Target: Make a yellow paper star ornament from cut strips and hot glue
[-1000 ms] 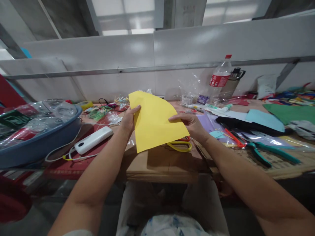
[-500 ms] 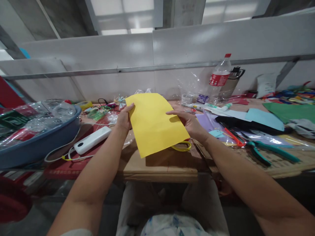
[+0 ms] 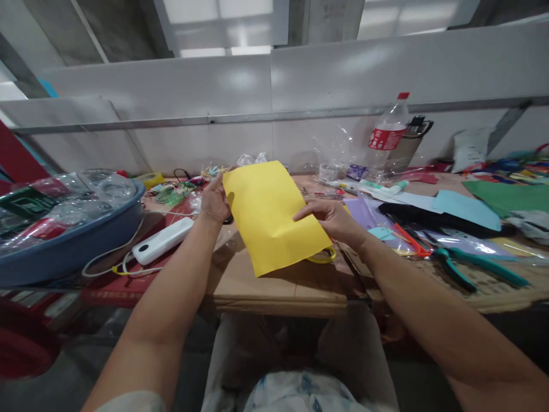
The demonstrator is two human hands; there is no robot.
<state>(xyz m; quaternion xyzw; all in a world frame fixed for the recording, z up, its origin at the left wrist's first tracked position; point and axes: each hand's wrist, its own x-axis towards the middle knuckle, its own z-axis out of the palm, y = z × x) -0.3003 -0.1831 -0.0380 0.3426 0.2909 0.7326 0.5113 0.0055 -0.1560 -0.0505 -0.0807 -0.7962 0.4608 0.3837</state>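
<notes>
1. Yellow, roughly rectangular paper sheet (image 3: 270, 214) is held between your two bare hands, over flat brown cardboard (image 3: 240, 286), with a corner dipping toward you.
2. Your right hand (image 3: 334, 222) pinches its right edge, one digit laid across the upper face, the rest mostly hidden beneath.
3. Your left hand (image 3: 215, 201) grips the left edge near the far corner; you can't see the fingertips behind it.
4. Under the near right corner, a curved yellow loop handle (image 3: 323, 256) pokes out.
5. Left of your left forearm lies a white oblong plastic device (image 3: 163, 240); farther out, a round blue plastic basin (image 3: 98, 236) is heaped with clear plastic, red and green labels showing.
6. To your right lie teal-handled pliers (image 3: 480, 263); toward the wall is a clear red-capped plastic bottle (image 3: 388, 137), contents unclear.
</notes>
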